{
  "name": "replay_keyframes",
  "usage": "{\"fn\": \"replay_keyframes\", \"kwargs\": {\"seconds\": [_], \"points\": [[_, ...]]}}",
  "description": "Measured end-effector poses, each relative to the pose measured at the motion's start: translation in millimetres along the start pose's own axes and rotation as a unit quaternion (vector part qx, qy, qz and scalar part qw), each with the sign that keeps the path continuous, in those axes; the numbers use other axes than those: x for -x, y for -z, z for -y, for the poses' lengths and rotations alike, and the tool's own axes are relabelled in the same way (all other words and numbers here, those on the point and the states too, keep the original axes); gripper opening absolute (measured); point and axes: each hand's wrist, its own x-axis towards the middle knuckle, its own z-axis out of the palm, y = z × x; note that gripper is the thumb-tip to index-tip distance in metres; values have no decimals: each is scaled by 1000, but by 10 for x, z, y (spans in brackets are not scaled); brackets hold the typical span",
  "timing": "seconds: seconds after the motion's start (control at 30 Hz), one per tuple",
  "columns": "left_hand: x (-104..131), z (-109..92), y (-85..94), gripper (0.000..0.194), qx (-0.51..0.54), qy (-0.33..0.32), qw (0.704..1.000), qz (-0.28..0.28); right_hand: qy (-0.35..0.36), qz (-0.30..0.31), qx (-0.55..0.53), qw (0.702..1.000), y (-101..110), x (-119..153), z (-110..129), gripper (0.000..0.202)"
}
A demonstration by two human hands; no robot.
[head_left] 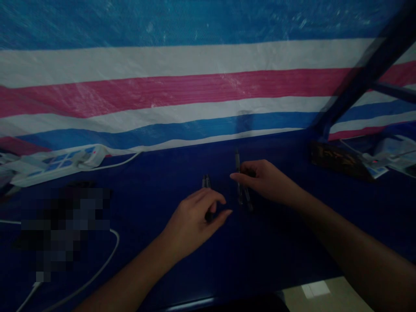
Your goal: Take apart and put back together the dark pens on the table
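Near the middle of the dark blue table, my right hand [260, 175] pinches a slim dark pen-like object [237, 160] between thumb and fingers, its long side pointing away from me. Another slim dark object [248, 200] lies just below that hand. My left hand [199, 214] is to the left and nearer to me, thumb and index finger apart with nothing seen between them. Small dark slim objects [206, 181] stick out beyond its knuckles, partly hidden by the hand.
A white power strip [61, 164] with cables lies at the back left, above a pixelated dark item [65, 225]. At the right are a dark patterned pouch [341, 161] and another strip [378, 171]. A striped sheet [182, 93] hangs behind, beside a blue frame post [354, 82].
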Motion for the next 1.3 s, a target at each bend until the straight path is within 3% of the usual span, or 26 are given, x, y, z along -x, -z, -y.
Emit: {"fn": "replay_keyframes", "kwargs": {"seconds": [0.13,0.23,0.33,0.4,0.6,0.7,0.9,1.03,1.13,1.23,1.3], "points": [[-69,57,83,28,-172,82,981,32,-27,32,41,998,3,-50,-60,24],[-99,46,108,34,-234,120,961,82,-42,32,42,998,-37,-53,-88,17],[-104,21,99,31,-240,145,954,110,-47,21,46,998,-66,-41,-103,43],[-101,14,91,28,-232,159,952,121,-25,22,74,997,-78,-27,-98,47],[-115,6,96,24,-210,194,950,122,160,84,219,959,-153,54,-11,16],[-130,-7,101,25,-221,223,941,131,170,108,270,941,-194,72,5,10],[-135,-1,90,29,-230,244,933,126,158,123,294,935,-197,59,-12,9],[-98,45,73,31,-168,228,957,64,153,103,292,939,-173,87,39,19],[-64,59,65,28,-26,179,983,-23,135,45,234,962,-139,131,114,39],[-39,20,56,18,58,84,995,-10,98,39,64,992,-115,172,172,53],[-27,-23,41,11,61,22,998,13,76,55,-72,993,-127,186,179,56]]}}
